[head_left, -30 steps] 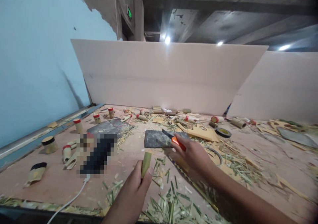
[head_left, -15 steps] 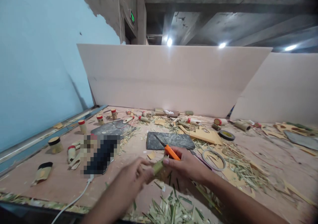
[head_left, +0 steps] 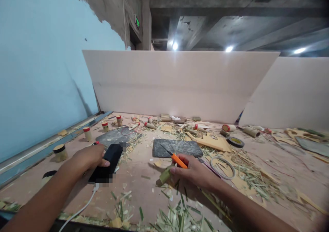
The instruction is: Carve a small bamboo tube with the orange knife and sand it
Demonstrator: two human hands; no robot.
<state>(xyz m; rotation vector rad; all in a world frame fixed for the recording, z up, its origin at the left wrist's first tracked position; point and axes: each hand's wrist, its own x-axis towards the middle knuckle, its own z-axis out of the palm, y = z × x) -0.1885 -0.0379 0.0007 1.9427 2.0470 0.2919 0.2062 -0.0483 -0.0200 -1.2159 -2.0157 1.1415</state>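
Note:
My right hand is closed round the orange handle of a knife, its thin dark blade pointing up and left. The same hand also holds a short green bamboo tube below the handle. My left hand is over the near left part of the table, its thumb across the edge of a black phone. The other fingers bend down out of sight, so I cannot tell what they hold. A red-rimmed piece shows just beyond that hand, mostly hidden by it.
A dark grey slab lies ahead of my right hand, another slab farther left. Red-topped bamboo cups stand at left. Tape rolls, yellow offcuts and bamboo shavings litter the table. A white cable runs from the phone.
My left hand has left the bamboo tube and moved left to the phone. My right hand keeps the knife and tube, almost in the same place.

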